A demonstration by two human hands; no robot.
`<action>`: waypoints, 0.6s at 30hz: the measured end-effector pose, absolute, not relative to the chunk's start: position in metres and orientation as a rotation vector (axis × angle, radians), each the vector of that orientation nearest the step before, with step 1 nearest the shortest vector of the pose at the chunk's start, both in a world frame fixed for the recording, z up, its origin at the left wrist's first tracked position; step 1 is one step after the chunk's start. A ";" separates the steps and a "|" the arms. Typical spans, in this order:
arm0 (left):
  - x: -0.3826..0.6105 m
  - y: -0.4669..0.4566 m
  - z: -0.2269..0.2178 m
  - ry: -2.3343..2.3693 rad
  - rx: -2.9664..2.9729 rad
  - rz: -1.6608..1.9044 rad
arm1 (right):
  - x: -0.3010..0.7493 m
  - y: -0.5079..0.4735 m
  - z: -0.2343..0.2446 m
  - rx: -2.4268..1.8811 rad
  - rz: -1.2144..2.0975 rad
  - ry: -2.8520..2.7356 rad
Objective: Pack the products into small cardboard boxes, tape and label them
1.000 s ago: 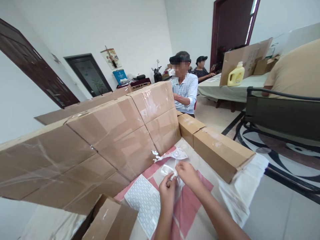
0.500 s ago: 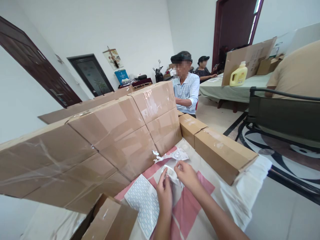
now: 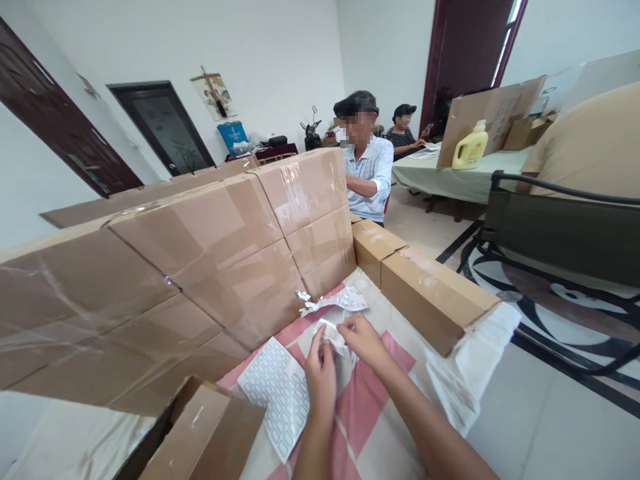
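My left hand (image 3: 321, 373) is closed, pinching the near left side of a small thin white piece (image 3: 328, 327); I cannot tell whether it is paper or film. At its right side, the fingers of my right hand (image 3: 364, 341) are pinched together on the same piece. Some whitish, see-through material hangs below between the hands. A sheet of blue-outlined labels (image 3: 281, 400) lies flat to the left of my left hand. Just beyond my hands rests a curled white sheet (image 3: 345, 300) with torn silvery-white bits at its left end.
Stacked taped cartons (image 3: 235, 260) form a wall at the left and far side. Long brown boxes (image 3: 430, 293) line the right edge of the pink-and-white cloth (image 3: 367, 407). An open carton (image 3: 200, 433) stands near left. Across the boxes sits a person in a light shirt (image 3: 370, 170).
The view has shifted slightly, so the scene sits a little further left and higher. My hands keep their pinch on the white piece, with small finger movements.
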State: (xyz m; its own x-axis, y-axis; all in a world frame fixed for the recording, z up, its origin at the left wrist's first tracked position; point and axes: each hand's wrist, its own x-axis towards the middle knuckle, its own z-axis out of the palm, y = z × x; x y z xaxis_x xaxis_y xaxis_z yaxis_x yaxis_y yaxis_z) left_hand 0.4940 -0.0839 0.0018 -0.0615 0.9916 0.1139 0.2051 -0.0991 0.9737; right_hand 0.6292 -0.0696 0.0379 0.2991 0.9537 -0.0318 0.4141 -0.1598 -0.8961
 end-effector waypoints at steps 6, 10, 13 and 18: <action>0.491 -0.085 0.004 1.360 1.458 1.248 | 0.628 -0.066 0.036 -1.706 0.841 -1.287; 0.484 -0.084 -0.002 1.424 1.619 1.279 | 0.626 -0.064 0.032 -1.685 0.868 -1.277; 0.482 -0.084 -0.007 1.470 1.819 1.340 | 0.624 -0.065 0.028 -1.662 0.855 -1.244; 0.493 -0.084 -0.008 1.599 2.132 1.168 | 0.619 -0.069 0.031 -1.616 0.863 -1.219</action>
State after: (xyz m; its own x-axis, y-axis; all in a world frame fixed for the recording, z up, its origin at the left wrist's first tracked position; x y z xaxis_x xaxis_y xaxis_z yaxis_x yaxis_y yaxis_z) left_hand 0.4925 -0.0841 -0.0078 0.0862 0.8870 0.4537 0.7022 -0.3771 0.6038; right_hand 0.6194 -0.0688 0.0307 0.2677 0.9635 -0.0101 0.3294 -0.1014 -0.9387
